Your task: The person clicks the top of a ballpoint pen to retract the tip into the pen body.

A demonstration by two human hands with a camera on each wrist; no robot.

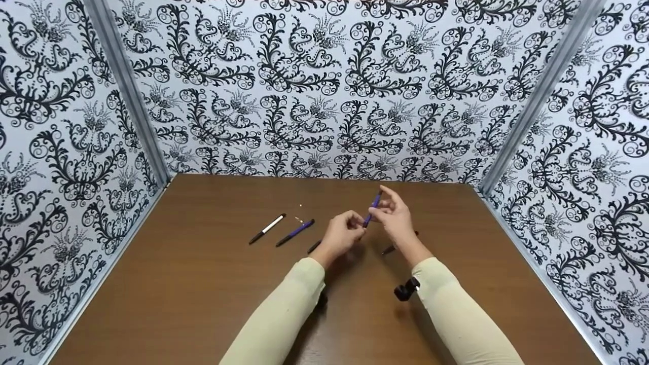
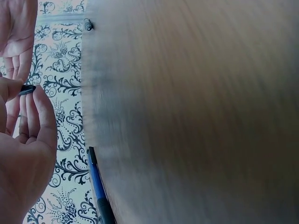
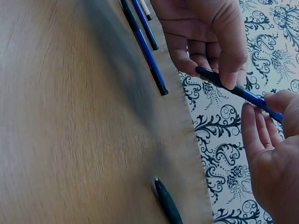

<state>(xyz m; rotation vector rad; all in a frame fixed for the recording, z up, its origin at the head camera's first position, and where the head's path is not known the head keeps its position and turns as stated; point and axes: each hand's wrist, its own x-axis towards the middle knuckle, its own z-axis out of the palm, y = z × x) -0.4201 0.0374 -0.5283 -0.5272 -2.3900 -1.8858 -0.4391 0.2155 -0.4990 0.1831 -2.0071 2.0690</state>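
Note:
Raised over the table is a blue pen with a black grip (image 3: pixel 254 99), held between both hands. My left hand (image 1: pixel 343 234) pinches its black grip end between thumb and fingers. Higher up the blue barrel, my right hand (image 1: pixel 399 218) holds it with the thumb and fingers, one fingertip reaching the top end. The pen slants upward to the right in the head view. In the left wrist view only its black tip (image 2: pixel 28 89) shows past the left fingers.
On the brown table (image 1: pixel 203 294) lie a white-and-black pen (image 1: pixel 267 228) and a blue pen (image 1: pixel 295 233), left of the hands. Another pen (image 1: pixel 314 247) is partly hidden by the left wrist. A dark pen (image 3: pixel 167 200) lies under the right hand. Patterned walls (image 1: pixel 304 121) enclose the table.

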